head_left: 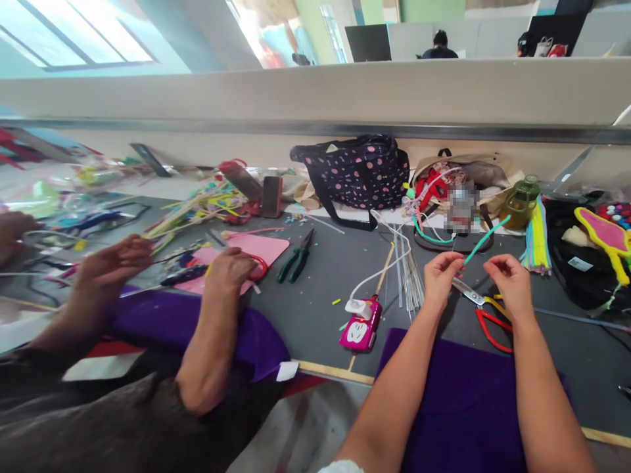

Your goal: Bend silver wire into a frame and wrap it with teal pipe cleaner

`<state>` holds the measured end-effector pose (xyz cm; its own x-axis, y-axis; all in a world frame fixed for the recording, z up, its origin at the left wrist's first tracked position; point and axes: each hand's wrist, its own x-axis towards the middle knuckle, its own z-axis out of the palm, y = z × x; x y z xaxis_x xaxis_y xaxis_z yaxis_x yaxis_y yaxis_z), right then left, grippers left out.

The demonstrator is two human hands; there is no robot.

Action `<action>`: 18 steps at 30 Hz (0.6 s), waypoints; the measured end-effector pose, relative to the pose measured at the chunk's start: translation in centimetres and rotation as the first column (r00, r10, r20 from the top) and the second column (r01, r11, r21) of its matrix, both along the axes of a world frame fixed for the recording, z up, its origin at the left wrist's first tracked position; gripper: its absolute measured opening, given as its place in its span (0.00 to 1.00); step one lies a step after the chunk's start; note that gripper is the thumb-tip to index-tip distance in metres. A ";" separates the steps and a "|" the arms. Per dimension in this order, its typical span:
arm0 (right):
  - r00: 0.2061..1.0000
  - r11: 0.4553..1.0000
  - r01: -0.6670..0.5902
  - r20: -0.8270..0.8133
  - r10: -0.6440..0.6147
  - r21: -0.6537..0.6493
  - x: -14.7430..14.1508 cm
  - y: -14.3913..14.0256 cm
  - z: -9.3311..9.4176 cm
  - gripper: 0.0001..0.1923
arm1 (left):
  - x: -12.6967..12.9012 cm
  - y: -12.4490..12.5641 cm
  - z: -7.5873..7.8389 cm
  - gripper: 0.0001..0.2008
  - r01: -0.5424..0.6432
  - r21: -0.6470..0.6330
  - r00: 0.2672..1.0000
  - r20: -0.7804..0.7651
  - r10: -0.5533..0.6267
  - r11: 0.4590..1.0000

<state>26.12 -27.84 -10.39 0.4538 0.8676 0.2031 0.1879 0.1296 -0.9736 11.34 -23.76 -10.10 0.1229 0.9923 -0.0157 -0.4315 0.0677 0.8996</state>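
i see my left hand [442, 272] pinched shut on the lower end of a teal pipe cleaner [486, 240], which slants up and right over the grey table [315, 295]. my right hand [510, 279] is curled closed just beside it; it may be pinching the same stem, but i cannot tell from this angle. red-handled pliers [486, 315] lie on the table under both hands, next to a purple cloth [458, 394]. a pink phone-shaped gadget [361, 325] sits to the left with a white cable. further left, a co-worker's hands [229, 269] rest on pink foam [251, 253] near green pliers [296, 256]. a spotted bag [357, 171] stands at the back.
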 end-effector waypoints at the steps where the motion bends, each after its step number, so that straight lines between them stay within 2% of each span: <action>1: 0.988 0.994 -0.073 0.128 0.082 -0.077 0.5 -0.3 0.0 0.13 | -0.3 0.2 0.0 0.12 -0.040 0.009 0.999 0.001 0.040 0.999; 2: 0.952 0.974 -0.146 0.242 0.186 -0.172 0.9 -0.7 0.1 0.12 | -0.6 0.4 0.1 0.12 -0.077 0.019 0.997 0.003 0.077 0.997; 4: 0.824 0.894 -0.231 0.412 0.389 -0.383 1.6 -1.5 0.3 0.08 | -1.0 0.7 0.3 0.12 -0.132 0.033 0.991 0.017 0.131 0.991; 6: 0.696 0.818 -0.194 0.512 0.504 -0.542 1.9 -2.2 0.6 0.06 | -1.3 0.8 0.5 0.14 -0.149 0.031 0.988 0.039 0.148 0.988; 8: 0.601 0.764 -0.100 0.574 0.557 -0.637 1.7 -2.9 0.8 0.09 | -1.4 0.9 0.6 0.16 -0.148 0.019 0.987 0.066 0.146 0.989; 11: 0.481 0.717 0.029 0.638 0.601 -0.697 1.2 -3.5 1.0 0.16 | -1.6 1.0 0.7 0.19 -0.169 0.011 0.981 0.103 0.167 0.986; 14: 0.384 0.710 0.109 0.688 0.616 -0.696 0.8 -3.7 1.1 0.20 | -1.8 1.2 0.7 0.19 -0.199 0.010 0.974 0.115 0.196 0.980; 18: 0.339 0.672 0.176 0.686 0.644 -0.719 0.5 -3.9 1.2 0.22 | -2.1 1.5 0.6 0.21 -0.194 0.011 0.973 0.128 0.191 0.981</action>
<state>26.61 -31.76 -9.19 0.1195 0.9498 -0.2891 0.9862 -0.1472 -0.0758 9.25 -22.30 -9.48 -0.0713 0.9974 0.0109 -0.5438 -0.0480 0.8379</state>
